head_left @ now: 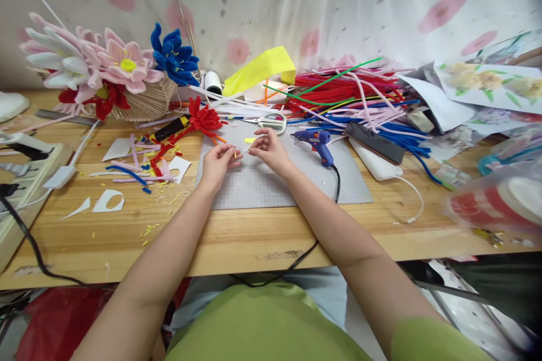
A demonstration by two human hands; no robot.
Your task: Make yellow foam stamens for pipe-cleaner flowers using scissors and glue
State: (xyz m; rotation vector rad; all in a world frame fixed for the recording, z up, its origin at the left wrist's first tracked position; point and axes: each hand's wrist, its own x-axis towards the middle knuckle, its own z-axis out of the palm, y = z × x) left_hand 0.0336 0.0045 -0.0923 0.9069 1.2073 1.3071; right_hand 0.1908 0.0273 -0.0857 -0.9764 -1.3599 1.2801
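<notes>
Over the grey cutting mat (pixel 262 189) my left hand (pixel 219 166) and my right hand (pixel 271 152) are close together, fingertips pinched. A small, thin, pale piece (pixel 243 150) shows between them; its kind is too small to make out. A bit of orange-yellow shows at the left fingertips. Just behind the left hand lies a red pipe-cleaner flower (pixel 204 119). Scissors with pale handles (pixel 273 122) and a small yellow strip (pixel 250 140) lie beyond the hands. A blue hot glue gun (pixel 315 144) rests on the mat, right of my right hand.
Pipe-cleaner scraps (pixel 138 163) and cut white paper (pixel 109 201) litter the left side. Fluffy flowers in a fan-shaped holder (pixel 146 100) stand at the back left. Bundled pipe cleaners (pixel 339 90), a phone (pixel 375 142), a white power bank (pixel 375 162) and a bagged cup (pixel 499 200) occupy the right.
</notes>
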